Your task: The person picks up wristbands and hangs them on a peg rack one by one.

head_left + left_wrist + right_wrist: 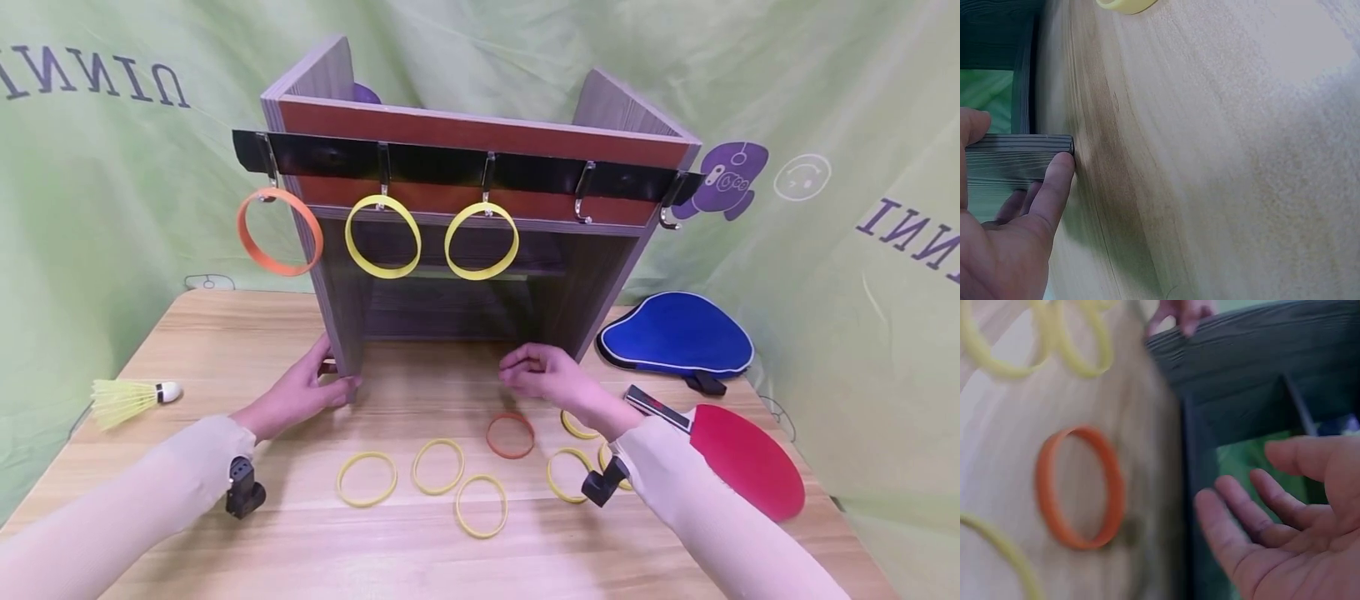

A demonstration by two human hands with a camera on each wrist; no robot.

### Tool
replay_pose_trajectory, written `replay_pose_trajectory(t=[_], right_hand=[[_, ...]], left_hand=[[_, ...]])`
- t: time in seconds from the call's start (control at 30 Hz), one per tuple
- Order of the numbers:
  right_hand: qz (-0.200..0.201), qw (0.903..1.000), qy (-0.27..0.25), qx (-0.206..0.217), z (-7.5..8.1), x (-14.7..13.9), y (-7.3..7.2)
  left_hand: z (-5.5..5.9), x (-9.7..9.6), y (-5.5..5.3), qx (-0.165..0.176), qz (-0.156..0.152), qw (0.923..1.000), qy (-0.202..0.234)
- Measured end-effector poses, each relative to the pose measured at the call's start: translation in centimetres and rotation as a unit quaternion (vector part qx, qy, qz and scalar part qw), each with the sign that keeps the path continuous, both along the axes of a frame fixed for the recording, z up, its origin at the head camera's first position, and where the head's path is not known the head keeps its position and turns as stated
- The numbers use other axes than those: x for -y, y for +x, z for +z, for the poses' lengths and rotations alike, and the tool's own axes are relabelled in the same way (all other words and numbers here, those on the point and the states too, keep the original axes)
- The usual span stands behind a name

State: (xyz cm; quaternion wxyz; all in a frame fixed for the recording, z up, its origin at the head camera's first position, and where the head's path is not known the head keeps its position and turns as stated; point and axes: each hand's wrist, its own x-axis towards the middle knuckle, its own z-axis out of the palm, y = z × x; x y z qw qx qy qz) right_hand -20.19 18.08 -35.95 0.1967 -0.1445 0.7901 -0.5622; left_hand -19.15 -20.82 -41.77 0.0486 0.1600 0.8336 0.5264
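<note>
My left hand (307, 392) grips the lower front edge of the left side panel (1016, 147) of a grey wood-grain shelf (345, 308), thumb and fingers on opposite faces. My right hand (551, 379) holds nothing; its fingers are loosely bent in front of the shelf's lower opening, near the right panel. On the black hook strip (450, 171) across the shelf's front hang an orange ring (246, 242) at the left and two yellow rings (415, 242). The two right-hand hooks carry none. Below my right hand, another orange ring (1044, 487) lies on the table.
Several yellow rings (504, 500) lie on the wooden table (300, 558), some under the right forearm. To the right are a blue paddle case (675, 333) and a red table-tennis paddle (742, 458). A yellow shuttlecock (123, 400) lies far left. Green cloth (825, 67) hangs behind.
</note>
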Motion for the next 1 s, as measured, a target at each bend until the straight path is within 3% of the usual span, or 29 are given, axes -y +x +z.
replay_pose_trajectory(t=[0.23,0.4,0.8,1.0], right_hand=[[0.017,0.9958,0.082,-0.037,-2.8,-1.1,0.0],[0.034,0.9911,0.12,-0.045,-4.0,-1.4,0.2],[0.042,0.9767,0.189,-0.094,-4.6,-1.3,1.1],[0.036,0.9734,0.207,-0.091,-4.7,-1.1,1.4]], left_hand=[[0.1,-0.1,0.0,0.02,0.002,0.9997,0.013],[0.1,-0.1,0.0,0.015,0.003,0.9998,0.01],[0.2,-0.2,0.2,0.011,0.003,0.9999,0.0],[0.3,-0.2,0.3,0.012,0.003,0.9999,0.004]])
